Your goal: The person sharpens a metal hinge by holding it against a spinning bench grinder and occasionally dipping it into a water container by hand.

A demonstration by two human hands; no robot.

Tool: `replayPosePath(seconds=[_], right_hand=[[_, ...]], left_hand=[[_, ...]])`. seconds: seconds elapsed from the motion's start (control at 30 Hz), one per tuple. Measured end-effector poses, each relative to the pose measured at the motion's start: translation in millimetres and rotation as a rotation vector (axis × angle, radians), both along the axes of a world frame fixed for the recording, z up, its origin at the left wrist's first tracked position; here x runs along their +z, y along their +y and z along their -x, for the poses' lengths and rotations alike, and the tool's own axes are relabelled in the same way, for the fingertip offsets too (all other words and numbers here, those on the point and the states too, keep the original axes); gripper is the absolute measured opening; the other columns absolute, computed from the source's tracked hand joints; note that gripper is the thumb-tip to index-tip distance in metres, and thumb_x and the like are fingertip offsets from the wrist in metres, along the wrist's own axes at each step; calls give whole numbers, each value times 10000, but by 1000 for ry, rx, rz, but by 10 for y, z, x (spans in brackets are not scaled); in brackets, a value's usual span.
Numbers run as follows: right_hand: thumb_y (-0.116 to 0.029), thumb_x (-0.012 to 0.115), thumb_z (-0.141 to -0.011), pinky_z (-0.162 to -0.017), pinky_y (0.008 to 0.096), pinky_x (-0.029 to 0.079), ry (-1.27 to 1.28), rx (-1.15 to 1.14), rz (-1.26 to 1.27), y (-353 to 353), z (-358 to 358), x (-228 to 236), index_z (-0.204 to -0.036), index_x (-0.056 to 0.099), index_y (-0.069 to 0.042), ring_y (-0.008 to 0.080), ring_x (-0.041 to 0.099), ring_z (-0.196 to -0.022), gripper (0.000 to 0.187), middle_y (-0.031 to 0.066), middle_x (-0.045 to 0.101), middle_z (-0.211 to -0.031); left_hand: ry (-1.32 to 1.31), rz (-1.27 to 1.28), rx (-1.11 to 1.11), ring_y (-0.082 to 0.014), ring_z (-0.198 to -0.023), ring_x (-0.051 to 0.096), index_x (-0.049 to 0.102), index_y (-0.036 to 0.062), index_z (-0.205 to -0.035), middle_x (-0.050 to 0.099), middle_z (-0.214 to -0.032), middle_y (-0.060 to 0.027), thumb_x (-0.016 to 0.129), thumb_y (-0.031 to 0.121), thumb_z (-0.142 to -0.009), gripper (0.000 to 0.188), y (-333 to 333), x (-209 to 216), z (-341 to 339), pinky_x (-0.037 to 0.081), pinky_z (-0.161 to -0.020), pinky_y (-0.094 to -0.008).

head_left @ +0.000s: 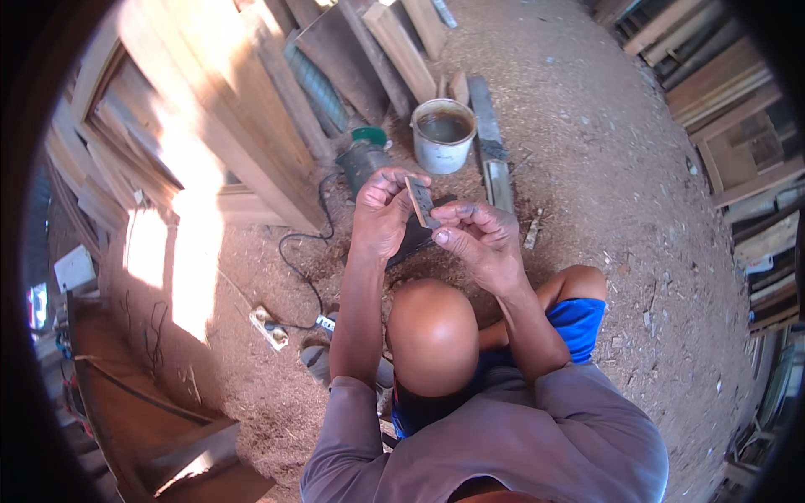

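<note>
Between my two hands I hold up a small flat rectangular piece [420, 201], its face dark grey with marks and its edge pale. The fingers of my left hand [381, 214] pinch its upper left side. With thumb and fingers, my right hand [485, 239] grips its lower right end. The piece is tilted, and its material is too small to make out for certain. Beneath my hands lies a dark flat thing [411, 246], partly hidden by my hands and knee. My bare knee [432, 335] is bent up below them.
Ahead stands a white bucket [443, 157] of murky liquid, beside a dark container with a green top [367, 136]. Planks [496, 184] lie right of it. A black cable [289, 239] runs to a socket strip [270, 329]. Wooden frames [226, 126] lean left; stacked timber [746, 159] lines the right.
</note>
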State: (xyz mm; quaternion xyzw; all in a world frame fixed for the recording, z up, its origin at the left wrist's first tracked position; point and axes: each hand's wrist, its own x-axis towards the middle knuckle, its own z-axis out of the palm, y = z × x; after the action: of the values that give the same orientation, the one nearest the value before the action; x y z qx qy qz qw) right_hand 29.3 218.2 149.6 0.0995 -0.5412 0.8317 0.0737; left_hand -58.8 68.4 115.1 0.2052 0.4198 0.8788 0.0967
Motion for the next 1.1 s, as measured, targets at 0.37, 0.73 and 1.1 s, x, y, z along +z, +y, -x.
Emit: replayPosePath(seconds=[0.37, 0.73, 1.1], right_hand=[[-5, 671, -835, -696, 211, 473, -34, -336, -4, 715, -259, -139, -980, 644, 17, 50, 550, -737, 149, 19, 637, -847], [-17, 675, -835, -657, 204, 473, -87, -380, 14, 769, -169, -269, -971, 645, 17, 54, 565, -730, 143, 25, 639, -834], [-12, 678, -831, -692, 217, 481, -85, -362, 83, 757, -148, -308, -973, 643, 23, 65, 574, -763, 150, 37, 644, -893]], left_hand=[[-167, 151, -207, -126, -769, 628, 579, 17, -965, 655, -950, -86, 573, 43, -908, 62, 1062, -141, -66, 529, -685, -257], [-195, 213, -178, -125, -712, 631, 606, 5, -920, 655, -833, -64, 615, 31, -875, 53, 1107, -197, -58, 531, -661, -257], [-216, 206, -154, -129, -710, 635, 600, 5, -939, 659, -842, -71, 621, 52, -879, 79, 1112, -268, -57, 538, -664, -258]])
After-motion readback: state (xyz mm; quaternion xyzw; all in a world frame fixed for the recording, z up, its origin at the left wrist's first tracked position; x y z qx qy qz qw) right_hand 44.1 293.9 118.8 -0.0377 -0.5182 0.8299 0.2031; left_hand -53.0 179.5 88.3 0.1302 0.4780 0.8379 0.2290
